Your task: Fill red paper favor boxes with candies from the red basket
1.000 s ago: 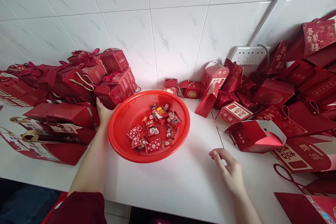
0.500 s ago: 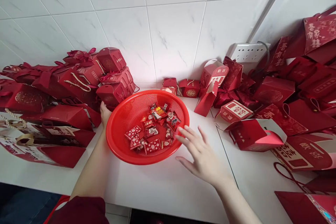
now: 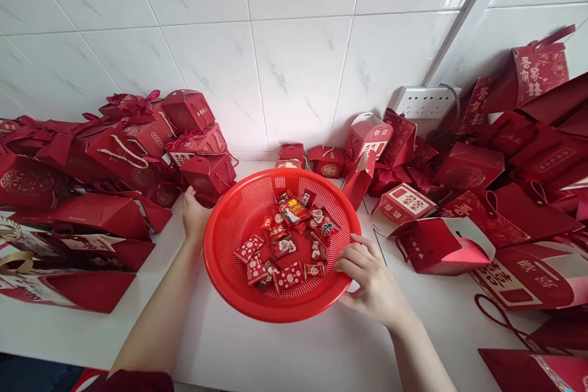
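Observation:
A round red plastic basket (image 3: 225,294) with a mesh bottom stands on the white counter in front of me. Several small wrapped sweets (image 3: 288,277) lie loose in it, red, dotted or dark. My right hand (image 3: 367,275) grips the right rim, its fingers over the edge and the thumb low on the outside. Between the basket's left side and a small red gift box (image 3: 209,175) is my left hand (image 3: 195,218). One finger shows beside the box; the other fingers are hidden, so its hold cannot be made out.
Many red gift boxes and bags (image 3: 82,214) are heaped on the left, with another heap (image 3: 473,165) on the right. An open red box (image 3: 443,245) lies near my right hand. Against the tiled wall stands a white power strip (image 3: 425,102) with a cable.
My right hand, apart from the basket before, has closed on its rim. The basket has shifted right and nearer to me. The small box by my left hand has moved slightly right.

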`<control>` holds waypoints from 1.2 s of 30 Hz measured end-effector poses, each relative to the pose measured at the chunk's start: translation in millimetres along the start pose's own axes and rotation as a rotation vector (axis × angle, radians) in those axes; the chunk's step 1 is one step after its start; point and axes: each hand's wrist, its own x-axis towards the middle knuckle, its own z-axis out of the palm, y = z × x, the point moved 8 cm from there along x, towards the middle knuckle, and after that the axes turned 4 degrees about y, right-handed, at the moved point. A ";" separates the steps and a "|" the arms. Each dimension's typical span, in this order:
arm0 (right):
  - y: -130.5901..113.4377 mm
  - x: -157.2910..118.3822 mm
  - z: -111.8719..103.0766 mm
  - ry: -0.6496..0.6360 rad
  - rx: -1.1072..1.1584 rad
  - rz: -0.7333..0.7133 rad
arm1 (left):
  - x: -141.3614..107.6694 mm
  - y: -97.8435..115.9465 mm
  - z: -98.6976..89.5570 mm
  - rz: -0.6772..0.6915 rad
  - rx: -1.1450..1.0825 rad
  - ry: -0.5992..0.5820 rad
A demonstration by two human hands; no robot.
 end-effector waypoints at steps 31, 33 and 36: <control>8.1 1.3 6.5 0.013 0.093 0.093 | 65.9 68.7 98.6 -0.094 0.121 0.027; 7.8 1.1 7.7 0.009 0.092 0.093 | 71.4 68.9 100.5 -0.099 0.107 0.020; 7.6 1.5 8.7 0.012 0.101 0.097 | 81.3 69.5 105.1 -0.105 0.084 0.015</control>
